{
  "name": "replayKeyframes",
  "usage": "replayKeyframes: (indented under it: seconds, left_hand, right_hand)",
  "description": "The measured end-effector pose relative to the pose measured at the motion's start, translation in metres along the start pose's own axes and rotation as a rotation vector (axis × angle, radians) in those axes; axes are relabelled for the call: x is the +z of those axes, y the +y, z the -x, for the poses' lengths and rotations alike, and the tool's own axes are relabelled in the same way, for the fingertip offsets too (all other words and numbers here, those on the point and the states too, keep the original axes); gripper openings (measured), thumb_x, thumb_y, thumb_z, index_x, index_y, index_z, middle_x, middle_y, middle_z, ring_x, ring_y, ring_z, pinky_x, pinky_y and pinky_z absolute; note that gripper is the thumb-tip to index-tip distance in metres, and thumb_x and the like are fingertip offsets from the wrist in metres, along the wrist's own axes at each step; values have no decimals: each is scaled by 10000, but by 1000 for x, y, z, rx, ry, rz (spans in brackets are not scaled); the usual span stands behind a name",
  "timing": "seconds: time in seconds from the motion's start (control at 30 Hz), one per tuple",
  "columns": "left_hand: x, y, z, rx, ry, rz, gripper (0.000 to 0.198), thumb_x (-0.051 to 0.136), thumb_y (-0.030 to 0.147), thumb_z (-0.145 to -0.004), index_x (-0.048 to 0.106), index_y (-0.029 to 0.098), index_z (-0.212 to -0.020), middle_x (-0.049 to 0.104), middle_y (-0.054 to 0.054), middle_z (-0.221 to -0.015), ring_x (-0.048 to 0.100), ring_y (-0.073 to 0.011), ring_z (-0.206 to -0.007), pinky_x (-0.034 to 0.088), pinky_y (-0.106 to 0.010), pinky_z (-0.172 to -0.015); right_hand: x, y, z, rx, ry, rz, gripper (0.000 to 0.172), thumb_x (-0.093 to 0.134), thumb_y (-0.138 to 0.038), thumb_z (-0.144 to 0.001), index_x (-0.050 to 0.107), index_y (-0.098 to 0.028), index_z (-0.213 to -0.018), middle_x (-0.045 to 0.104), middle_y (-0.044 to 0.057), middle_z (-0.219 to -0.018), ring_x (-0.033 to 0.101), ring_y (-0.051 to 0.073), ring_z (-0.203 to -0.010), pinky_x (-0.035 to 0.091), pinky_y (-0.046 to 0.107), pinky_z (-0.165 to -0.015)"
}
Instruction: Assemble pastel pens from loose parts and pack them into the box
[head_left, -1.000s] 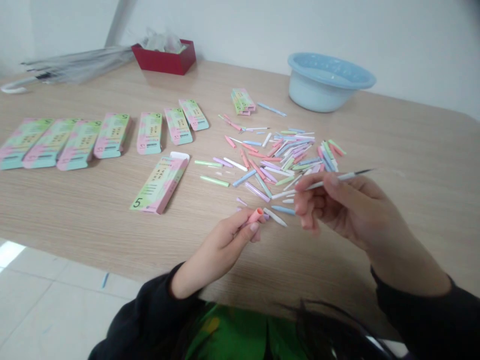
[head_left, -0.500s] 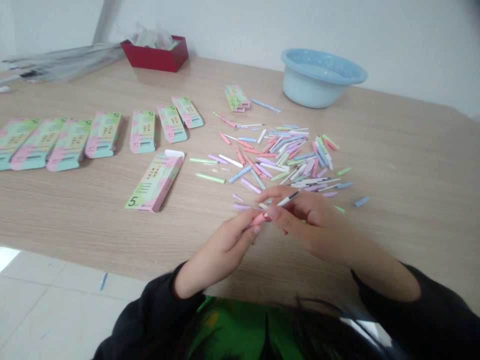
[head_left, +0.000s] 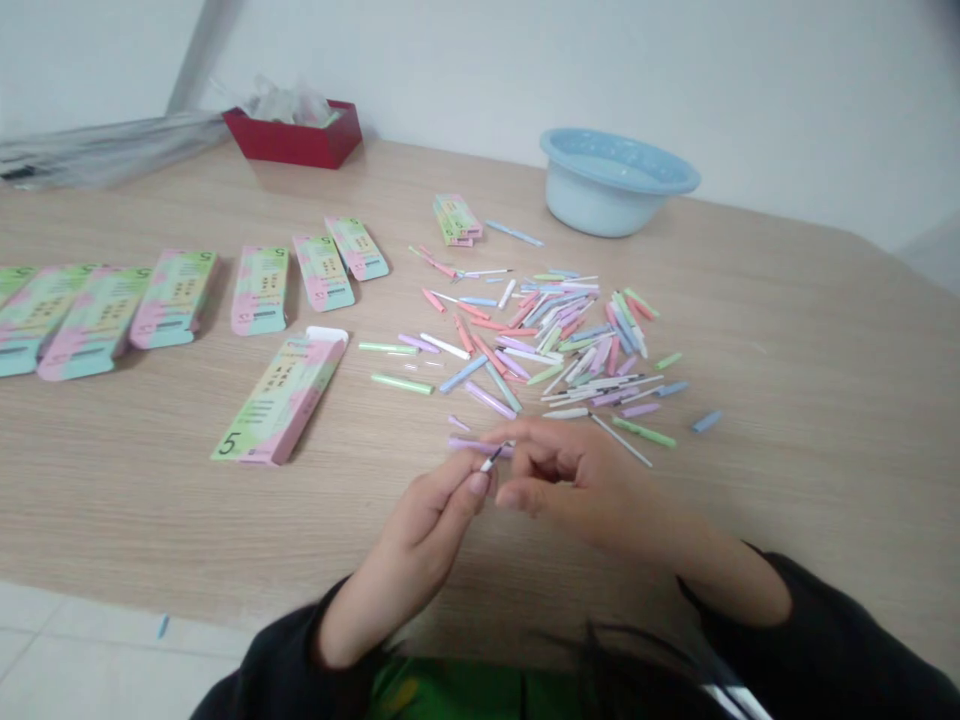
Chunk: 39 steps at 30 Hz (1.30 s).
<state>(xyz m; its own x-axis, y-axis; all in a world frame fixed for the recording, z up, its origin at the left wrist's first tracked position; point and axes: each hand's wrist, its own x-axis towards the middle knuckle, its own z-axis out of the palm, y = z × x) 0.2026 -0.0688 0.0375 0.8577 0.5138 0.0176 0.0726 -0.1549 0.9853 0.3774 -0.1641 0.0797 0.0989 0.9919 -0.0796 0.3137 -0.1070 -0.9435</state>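
The left hand (head_left: 427, 515) and right hand (head_left: 577, 480) pinch a thin white stick with a dark tip (head_left: 492, 460) in closed fingers, with pastel plastic pen pieces (head_left: 555, 335) lying just beyond.

Pastel pink, green, blue and lilac pen parts (head_left: 559, 335); light-blue basin (head_left: 616, 182); red tray (head_left: 294, 138).

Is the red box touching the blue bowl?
No, the red box stands far to the left of the blue bowl, with bare table between them.
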Motion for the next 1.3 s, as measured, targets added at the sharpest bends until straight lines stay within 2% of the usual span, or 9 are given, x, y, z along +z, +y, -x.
replayKeyframes:
  seconds: [0.07, 0.2, 0.27, 0.43, 0.53, 0.7, 0.93, 1.07, 1.3]
  left_hand:
    - [-6, -3, 4, -37, 21, -4, 404, 442, 433, -1051, 478, 216, -712, 411, 38, -660, 390, -141, -610, 389, -275, -633]
    - [-15, -14, 11, -130, 86, 66, 482, 433, 536, -1043, 456, 212, -687, 373, 41, -643, 349, -130, -578, 330, -267, -560]
    - [-18, -20, 12, -185, 128, 98, 474, 441, 545, -1039, 468, 209, -706, 376, 40, -650, 354, -129, -585, 337, -258, -558]
    - [-19, -27, 12, -256, 146, 94, 479, 462, 588, -1016, 547, 203, -742, 441, 16, -683, 409, -143, -618, 381, -246, -546]
    - [-19, -23, 12, -297, 162, 72, 494, 496, 609, -991, 575, 206, -717, 475, 4, -674, 444, -156, -629, 417, -249, -560]
    - [-19, -20, 12, -341, 232, 1, 508, 542, 633, -949, 593, 214, -666, 503, -4, -643, 470, -167, -616, 437, -250, -565]
    - [-20, -27, 12, -258, 189, -69, 434, 545, 523, -987, 575, 223, -674, 499, 11, -620, 498, -152, -579, 415, -228, -534]
    - [-18, -22, 9, -293, 234, -69, 456, 531, 542, -994, 566, 220, -673, 494, 17, -627, 469, -147, -581, 397, -240, -547]
    - [-18, -22, 3, -171, 167, -109, 440, 477, 460, -1028, 485, 212, -664, 456, 24, -625, 425, -145, -586, 394, -251, -584]
  right_hand:
    - [-18, 2, -5, 39, 14, 22, 338, 669, -400, -937, 680, -215, -1221, 571, -61, -641, 484, 99, -544, 370, 225, -521]
    - [-76, 24, -35, 84, 168, 348, 233, 594, -336, -942, 736, -159, -995, 626, -8, -655, 516, 119, -541, 373, 247, -513]
    - [-104, 43, -58, 37, 301, 545, 229, 579, -267, -909, 747, -148, -1008, 685, 29, -744, 570, 143, -608, 415, 264, -562]
    - [-142, 83, -112, -33, 235, 862, 306, 522, -101, -838, 779, -141, -999, 750, 95, -959, 643, 191, -811, 482, 311, -761]
    - [-146, 92, -128, -64, 160, 897, 292, 550, -78, -816, 787, -149, -972, 739, 107, -1030, 645, 202, -887, 478, 317, -828]
    - [-144, 97, -137, -42, 115, 957, 146, 630, -168, -833, 775, -156, -836, 717, 90, -928, 628, 208, -862, 458, 315, -817]
    - [-132, 98, -142, 90, 146, 1011, 161, 634, -209, -820, 771, -169, -745, 741, 88, -834, 637, 211, -780, 426, 298, -676]
    - [-123, 93, -144, 131, 136, 1047, 172, 615, -168, -791, 755, -167, -690, 743, 87, -751, 653, 213, -727, 414, 303, -654]
    - [-116, 63, -137, 66, 179, 1069, 138, 642, -195, -809, 735, -159, -714, 754, 94, -804, 672, 245, -820, 439, 348, -757]
